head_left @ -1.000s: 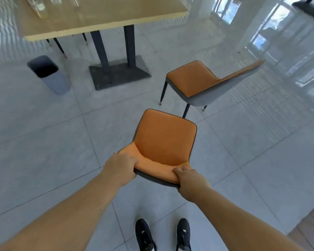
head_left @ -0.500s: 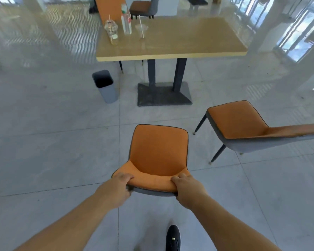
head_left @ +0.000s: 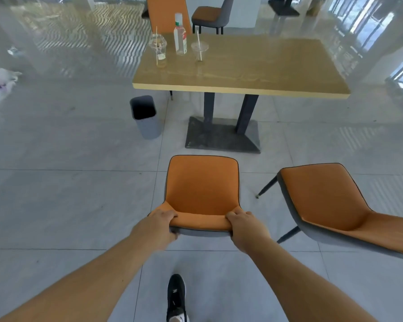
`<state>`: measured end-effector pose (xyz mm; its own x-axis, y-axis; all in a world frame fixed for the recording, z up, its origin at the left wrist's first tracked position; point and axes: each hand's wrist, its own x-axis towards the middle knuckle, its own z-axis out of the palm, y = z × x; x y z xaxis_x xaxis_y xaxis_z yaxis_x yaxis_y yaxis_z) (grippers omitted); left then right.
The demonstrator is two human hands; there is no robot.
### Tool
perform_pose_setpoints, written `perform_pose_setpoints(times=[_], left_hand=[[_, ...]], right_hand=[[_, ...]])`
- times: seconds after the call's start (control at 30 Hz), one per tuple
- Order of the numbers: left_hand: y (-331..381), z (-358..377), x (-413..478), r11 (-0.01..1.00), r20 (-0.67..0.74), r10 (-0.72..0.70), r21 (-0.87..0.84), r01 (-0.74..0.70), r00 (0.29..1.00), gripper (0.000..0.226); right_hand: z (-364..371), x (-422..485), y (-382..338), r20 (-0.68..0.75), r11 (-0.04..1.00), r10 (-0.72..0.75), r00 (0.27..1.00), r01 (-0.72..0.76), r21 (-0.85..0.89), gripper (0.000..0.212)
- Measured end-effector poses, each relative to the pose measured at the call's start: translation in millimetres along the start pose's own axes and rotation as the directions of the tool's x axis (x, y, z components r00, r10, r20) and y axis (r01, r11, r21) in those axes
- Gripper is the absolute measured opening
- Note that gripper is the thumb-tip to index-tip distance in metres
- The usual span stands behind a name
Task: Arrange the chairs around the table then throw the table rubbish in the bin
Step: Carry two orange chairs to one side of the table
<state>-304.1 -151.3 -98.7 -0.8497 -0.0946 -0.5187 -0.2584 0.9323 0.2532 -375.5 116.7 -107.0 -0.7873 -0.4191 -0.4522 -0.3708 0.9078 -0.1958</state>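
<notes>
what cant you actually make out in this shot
Head view only:
- held chair: legs hidden under its seat; left hand and right hand cover the backrest corners.
- second chair: cut off by the right edge.
- bottle: label too small to read.
- bin: inside too dark.

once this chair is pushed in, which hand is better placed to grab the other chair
Probably the right hand: the second chair stands on its side. The left hand sits farther off, across the held chair.

Table (head_left: 254, 68) w/ 2 cups (head_left: 158, 51) (strawed), bottle (head_left: 180, 38)
</notes>
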Motion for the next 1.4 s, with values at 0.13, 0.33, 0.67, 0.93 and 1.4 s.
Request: perform_pose_setpoints(times=[0.13,0.33,0.67,0.93,1.4], left_hand=[[-4,-39,56,0.999,0.002,-0.003,-0.046,0.003,1.0,0.061],[-12,-100,138,0.998,0.01,0.0,-0.055,0.001,1.0,0.056],[2,-163,258,0.995,-0.109,-0.05,-0.091,0.04,0.993,0.06],[14,-193,319,0.98,-0.153,-0.19,-0.086,0.179,0.97,0.057],[128,-209,267,0.989,-0.016,0.138,0.05,-0.137,0.99,0.065]], right_hand=[[-34,59,5,0.0,1.0,0.023,1.0,-0.023,-0.001,0.029],[-79,144,9,0.011,0.999,0.05,0.999,-0.05,-0.008,0.031],[-151,273,42,-0.024,0.999,0.035,0.999,-0.034,0.023,0.02],[-188,338,48,0.028,0.999,-0.047,0.998,0.047,-0.013,0.025],[-225,214,83,-0.174,0.976,0.186,0.967,-0.162,0.144,0.065]])
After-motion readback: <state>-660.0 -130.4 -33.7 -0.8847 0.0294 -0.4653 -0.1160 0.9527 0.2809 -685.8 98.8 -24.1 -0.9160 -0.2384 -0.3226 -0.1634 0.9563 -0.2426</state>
